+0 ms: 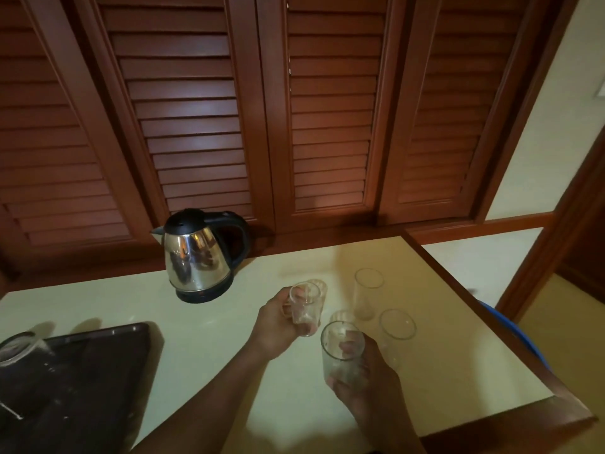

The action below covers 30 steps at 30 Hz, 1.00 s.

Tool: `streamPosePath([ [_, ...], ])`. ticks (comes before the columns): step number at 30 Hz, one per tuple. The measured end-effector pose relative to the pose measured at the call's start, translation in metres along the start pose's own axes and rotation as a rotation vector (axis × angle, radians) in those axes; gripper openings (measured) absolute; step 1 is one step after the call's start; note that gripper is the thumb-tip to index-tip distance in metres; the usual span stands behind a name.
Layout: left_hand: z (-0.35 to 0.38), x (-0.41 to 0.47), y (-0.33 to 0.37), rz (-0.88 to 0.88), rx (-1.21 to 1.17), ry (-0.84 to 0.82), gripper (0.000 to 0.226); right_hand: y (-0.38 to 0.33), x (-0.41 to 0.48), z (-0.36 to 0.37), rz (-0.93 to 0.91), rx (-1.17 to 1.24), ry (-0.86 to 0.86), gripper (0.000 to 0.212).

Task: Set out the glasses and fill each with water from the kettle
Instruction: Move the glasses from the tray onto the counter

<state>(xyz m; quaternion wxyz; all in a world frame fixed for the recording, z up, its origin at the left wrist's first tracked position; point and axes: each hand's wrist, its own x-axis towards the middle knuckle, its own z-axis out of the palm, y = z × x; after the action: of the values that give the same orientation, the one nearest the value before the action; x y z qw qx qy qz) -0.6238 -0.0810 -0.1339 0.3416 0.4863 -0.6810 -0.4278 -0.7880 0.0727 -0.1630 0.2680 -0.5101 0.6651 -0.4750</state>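
**A:** Landmark?

**B:** Steel electric kettle (199, 257) with black lid, handle and base. It stands upright on the table (203, 326), near the rear edge. Spout points left in the view, handle right. Any lettering on it is too small to read.

**A:** Hands?

**B:** Both are right of the kettle and nearer the camera. Left hand (276, 327) is curled round a short clear glass (306, 309), upright, just right of the kettle's base. Right hand (365, 386) wraps a tall clear tumbler (342, 352), mouth up, nearer the camera than the left. Both glasses look empty.

**A:** Other glasses?

**B:** Two more stand upright on the table, right of the kettle and past the hands. The far standing glass (368, 293) is about level with the kettle's base. The near standing glass (397, 326) is closer to the camera, just beside the right hand. Blurred glass outlines show behind each held glass; cannot tell how many. Well left of the kettle and nearer the camera, a tilted glass (18, 350) lies at the edge of a dark tray (98, 371), cut off by the frame.

**A:** Surface, room?

**B:** The table top is pale cream and smooth, with wooden edging. Directly behind the kettle are reddish-brown louvred doors (196, 126), four panels. Right of the kettle, past the table's edge, there is a cream wall (556, 126) and a pale floor (458, 257). A blue curved object (523, 339) is partly hidden by the table rim.
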Motion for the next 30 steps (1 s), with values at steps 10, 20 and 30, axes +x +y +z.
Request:
streamPosePath([
  [10, 0.009, 0.006, 0.001, 0.013, 0.023, 0.011, 0.058, 0.009, 0.006, -0.003, -0.004, -0.006, -0.029, 0.080],
  [20, 0.012, 0.008, 0.005, 0.019, 0.001, -0.013, 0.057, 0.012, 0.005, 0.010, 0.001, 0.042, -0.084, 0.083],
  [30, 0.013, 0.007, 0.005, 0.031, 0.005, -0.032, 0.055, 0.010, 0.008, 0.009, 0.009, -0.002, -0.075, 0.081],
])
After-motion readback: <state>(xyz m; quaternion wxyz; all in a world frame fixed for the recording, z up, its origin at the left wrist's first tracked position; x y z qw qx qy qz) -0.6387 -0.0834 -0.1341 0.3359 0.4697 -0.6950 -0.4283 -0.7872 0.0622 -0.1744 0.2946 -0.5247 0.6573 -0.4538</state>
